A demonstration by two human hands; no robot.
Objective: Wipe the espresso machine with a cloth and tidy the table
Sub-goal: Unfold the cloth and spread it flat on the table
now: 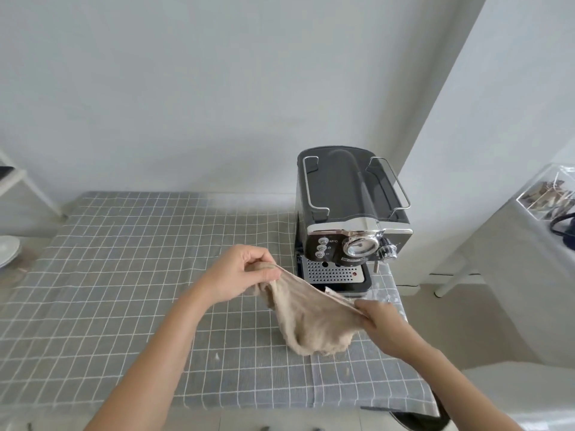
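- The left hand [241, 272] pinches one edge of a beige cloth [311, 321] between thumb and curled fingers, holding it above the worktop [109, 290].
- The right hand [381, 321] grips the opposite edge of the cloth, fingers curled round the fabric, lower and nearer the worktop's right edge.
- The cloth stretches between the two hands along its top edge; the rest sags in a loose pouch, and its lowest fold looks to touch the worktop, though contact is hard to judge.
- The cloth hangs just in front of the espresso machine [351, 209], apart from it.
- The espresso machine stands at the far right corner of the worktop, black with chrome trim, a round gauge and a knob on its front, three small buttons to the left of the gauge, and a perforated metal drip tray [331, 272] at its base.
- A grey checked tablecloth with white lines covers the worktop.
- A clear plastic box [547, 194] sits on a separate white surface to the right, well apart from the machine.
- A white plate [7, 251] shows at the left edge.
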